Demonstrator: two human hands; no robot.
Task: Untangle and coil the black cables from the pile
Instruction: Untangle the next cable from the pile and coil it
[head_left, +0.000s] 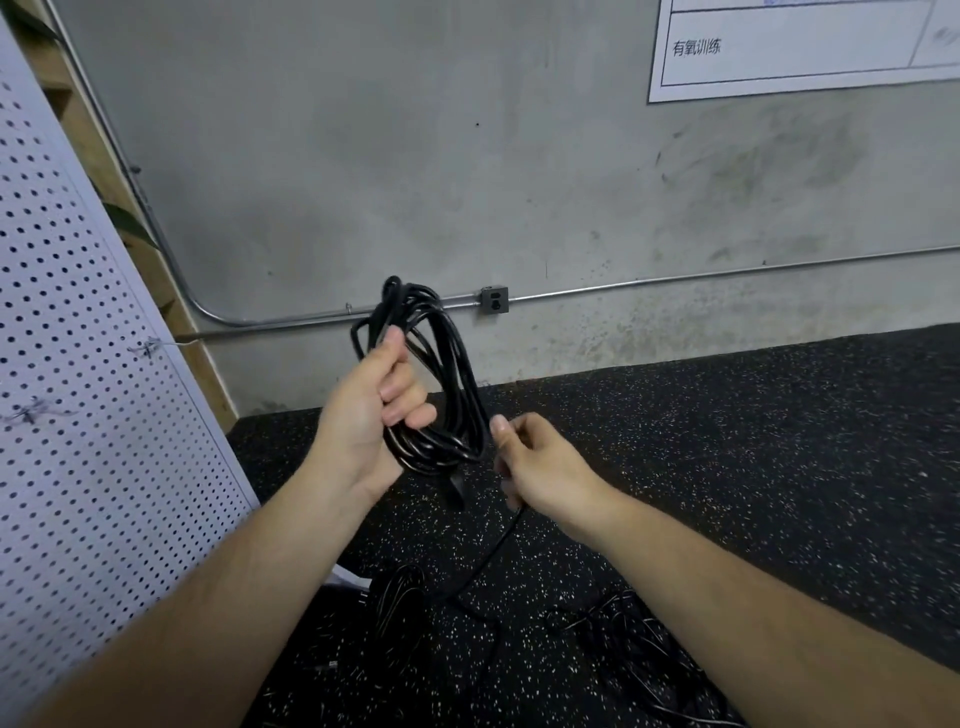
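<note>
The left hand grasps the black cable coil, and just beside the coil the right hand pinches its trailing strand.

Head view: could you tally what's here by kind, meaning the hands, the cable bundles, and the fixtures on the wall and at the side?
Hands: 2, left hand and right hand
Black cable coil, held up: 1
Floor cable heaps: 2, strands too tangled to count
Outlet box: 1
Pegboard: 1
Printed sheet: 1
Total: 8
</note>
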